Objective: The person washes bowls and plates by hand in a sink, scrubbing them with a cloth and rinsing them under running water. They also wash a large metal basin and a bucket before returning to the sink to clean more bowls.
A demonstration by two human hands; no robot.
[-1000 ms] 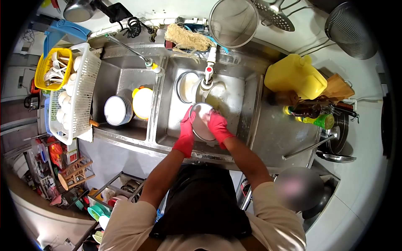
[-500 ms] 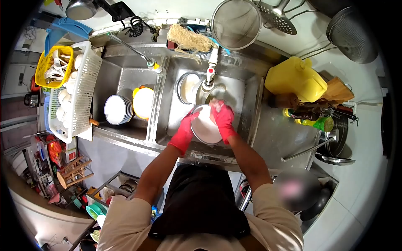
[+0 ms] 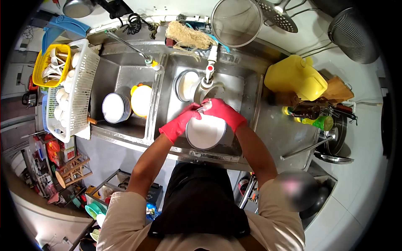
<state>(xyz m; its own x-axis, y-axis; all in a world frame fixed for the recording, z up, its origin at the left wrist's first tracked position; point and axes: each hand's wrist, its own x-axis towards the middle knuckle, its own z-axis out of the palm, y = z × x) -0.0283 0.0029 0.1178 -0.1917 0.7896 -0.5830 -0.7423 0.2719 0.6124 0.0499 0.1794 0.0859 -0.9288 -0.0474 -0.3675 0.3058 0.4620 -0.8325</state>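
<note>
Both hands wear red gloves over the right sink basin (image 3: 247, 96). My left hand (image 3: 183, 121) is closed at the upper left rim of a white bowl (image 3: 206, 133). My right hand (image 3: 222, 112) has its fingers closed round a small pale scrubbing cloth (image 3: 205, 107) at the bowl's top edge. The bowl's open side faces up toward the camera. Just beyond the hands stands a white tap (image 3: 208, 79) with a red dot. More bowls (image 3: 187, 85) rest in the basin behind my left hand, and a metal bowl partly shows under the tap.
In the left basin are stacked bowls (image 3: 114, 108) and a yellow-rimmed bowl (image 3: 141, 101). A white basket (image 3: 86, 79) of crockery stands at the left, with a yellow basket (image 3: 39, 69) of spoons. A yellow jug (image 3: 289, 77) and bottles are on the right. Strainers (image 3: 236, 23) hang above.
The bowl has shifted down toward me and tilted more to face the camera. My right hand has moved left, and both hands are now close together at its top edge.
</note>
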